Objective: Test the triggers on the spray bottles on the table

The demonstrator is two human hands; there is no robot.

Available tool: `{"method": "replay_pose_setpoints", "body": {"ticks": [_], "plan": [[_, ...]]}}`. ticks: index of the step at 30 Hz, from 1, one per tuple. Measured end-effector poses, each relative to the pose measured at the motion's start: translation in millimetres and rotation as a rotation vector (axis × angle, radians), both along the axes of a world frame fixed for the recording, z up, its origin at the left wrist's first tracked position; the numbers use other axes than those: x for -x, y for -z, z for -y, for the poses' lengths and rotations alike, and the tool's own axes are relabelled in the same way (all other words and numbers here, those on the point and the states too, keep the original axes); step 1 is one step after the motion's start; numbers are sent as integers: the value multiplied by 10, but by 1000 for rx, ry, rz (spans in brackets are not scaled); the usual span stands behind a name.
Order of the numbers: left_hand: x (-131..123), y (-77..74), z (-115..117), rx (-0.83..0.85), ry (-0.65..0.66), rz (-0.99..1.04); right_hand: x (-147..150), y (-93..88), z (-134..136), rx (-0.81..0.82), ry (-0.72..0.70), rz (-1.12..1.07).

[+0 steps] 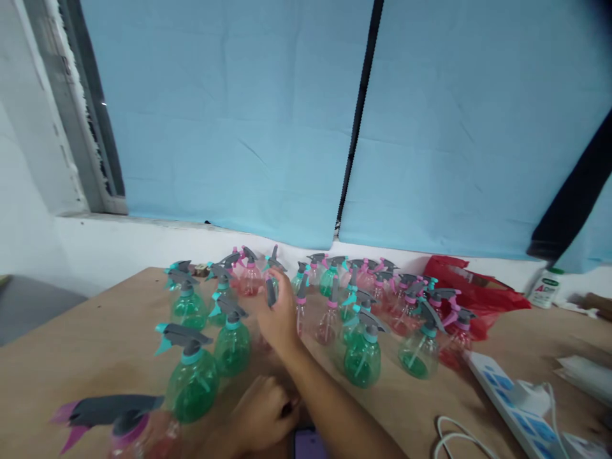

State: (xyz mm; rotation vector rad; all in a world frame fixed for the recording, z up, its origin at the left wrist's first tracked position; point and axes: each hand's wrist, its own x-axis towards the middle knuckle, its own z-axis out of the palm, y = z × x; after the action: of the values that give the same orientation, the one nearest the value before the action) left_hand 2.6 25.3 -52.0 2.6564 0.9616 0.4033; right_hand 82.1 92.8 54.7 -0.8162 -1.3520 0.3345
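My right hand [280, 312] reaches forward among spray bottles, its fingers closed around the head of a spray bottle [271, 292] with a grey trigger; most of that bottle is hidden behind the hand. Nearer to me, my left hand [262, 411] is curled low over the table, and I cannot make out anything inside its fingers. To the left stand a green spray bottle [233, 347] and another green spray bottle [192, 386] with grey and turquoise heads. A pink spray bottle [327, 325] stands just right of my right hand.
Several more green and pink bottles crowd the wooden table [119, 331]. A pink-collared bottle [143, 440] is close at the lower left. At right are a red plastic bag [497, 306], a white bottle [545, 288] and a power strip [511, 405]. A phone [308, 444] lies at the bottom.
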Motion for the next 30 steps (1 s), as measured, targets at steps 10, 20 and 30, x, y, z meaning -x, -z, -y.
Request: {"method": "replay_pose_setpoints", "body": {"ticks": [10, 20, 30], "plan": [[-25, -62, 11, -35, -2, -60, -114, 514, -338, 294, -70, 129], [-20, -75, 43, -118, 80, 88, -433, 629, -323, 388, -422, -33], [-7, -201, 60, -90, 113, 110, -812, 469, -24, 436, -642, -51]]}}
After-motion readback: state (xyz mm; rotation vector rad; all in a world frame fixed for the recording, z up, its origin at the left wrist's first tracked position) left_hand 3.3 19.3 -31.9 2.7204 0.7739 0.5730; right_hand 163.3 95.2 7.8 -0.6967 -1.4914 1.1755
